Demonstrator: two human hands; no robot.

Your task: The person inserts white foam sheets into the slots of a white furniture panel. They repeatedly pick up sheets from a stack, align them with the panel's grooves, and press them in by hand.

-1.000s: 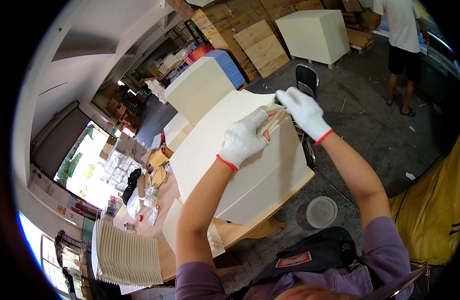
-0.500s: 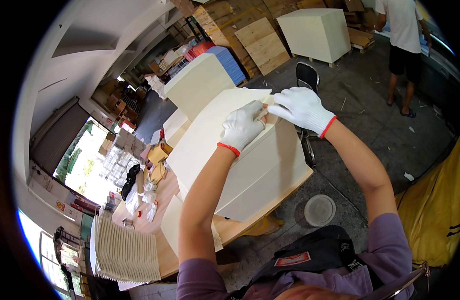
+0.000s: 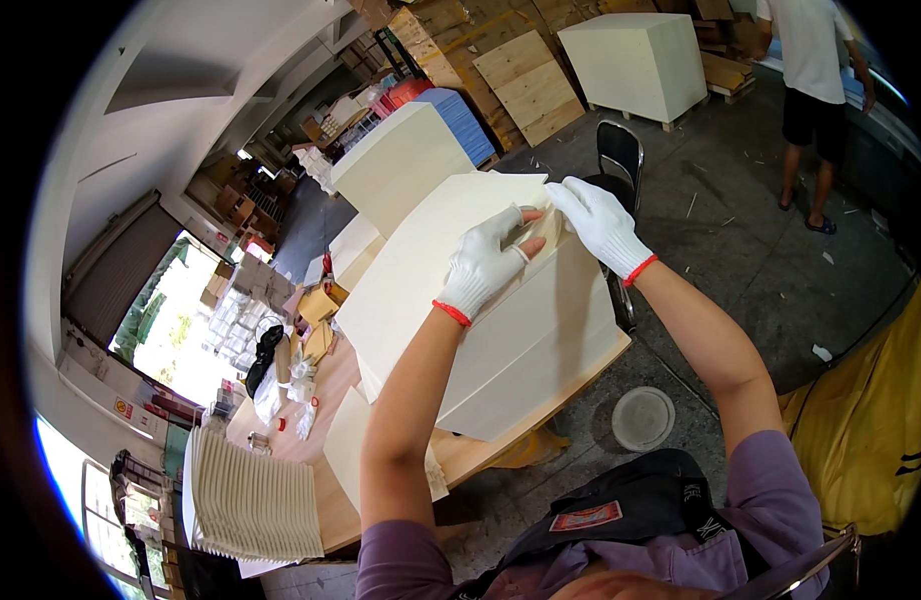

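Note:
A tall stack of cream sheets [image 3: 421, 275] stands on the wooden table, its top sheets lying slightly askew. My left hand [image 3: 484, 262], in a white knit glove with a red cuff and bare fingertips, rests on the stack's upper right edge. Its fingers are spread over the sheets. Beyond it, my right hand [image 3: 599, 225], gloved the same way, is closed at the far right corner of the top sheets, its fingers pressed together there. How many sheets it pinches is hidden.
Fanned cream sheets [image 3: 256, 495] lie on the table [image 3: 336, 510] at lower left. A taller cream block [image 3: 401, 155] stands behind the stack. A black chair [image 3: 621, 150], a round lid-like disc [image 3: 643, 418] and a yellow cover [image 3: 856, 400] are at right. Another person [image 3: 811, 60] stands far right.
My left hand's fingers have spread apart on the sheets. My right hand has turned and shifted slightly left, its fingers now closer together at the stack's corner.

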